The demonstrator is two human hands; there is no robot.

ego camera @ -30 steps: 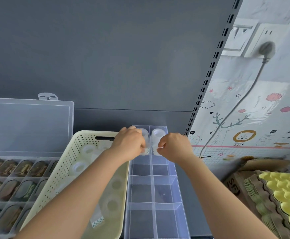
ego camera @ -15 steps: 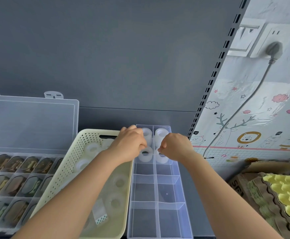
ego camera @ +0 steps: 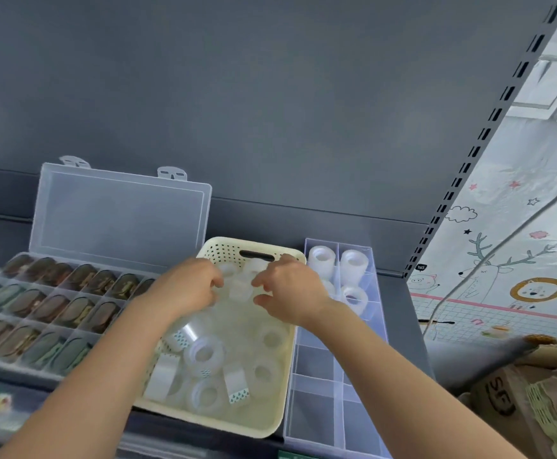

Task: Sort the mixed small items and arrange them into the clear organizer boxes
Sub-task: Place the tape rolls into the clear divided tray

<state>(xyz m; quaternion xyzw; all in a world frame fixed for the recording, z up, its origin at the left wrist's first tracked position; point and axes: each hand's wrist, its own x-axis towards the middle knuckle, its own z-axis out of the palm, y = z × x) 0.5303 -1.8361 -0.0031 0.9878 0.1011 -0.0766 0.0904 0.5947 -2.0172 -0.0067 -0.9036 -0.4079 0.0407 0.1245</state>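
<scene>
Gently pinch a tape roll [ego camera: 239, 288] across its rim with left hand [ego camera: 187, 291] and right hand [ego camera: 290, 293], curled over the far end of the basket [ego camera: 224, 251]; cannot tell through blur whether closed. Carry right of the grip into the organizer box [ego camera: 316, 362], hole upward, axis vertical, like the stacked rolls [ego camera: 320, 263]. Cannot tell this roll's axis.

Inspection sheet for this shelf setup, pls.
Surface: dark grey shelf.
Job's things: tape rolls loose in cream basket; clear organizer to its right, rolls in far compartments, near ones empty.
Clutter: open lidded box of dark oval items, left; cardboard box, right.
Hands: left hand and right hand at the basket's far end, fingers curled among rolls; grasp blurred.
Cables: grey cable across the wall mat.
Surroundings: grey back panel, slotted upright.
</scene>
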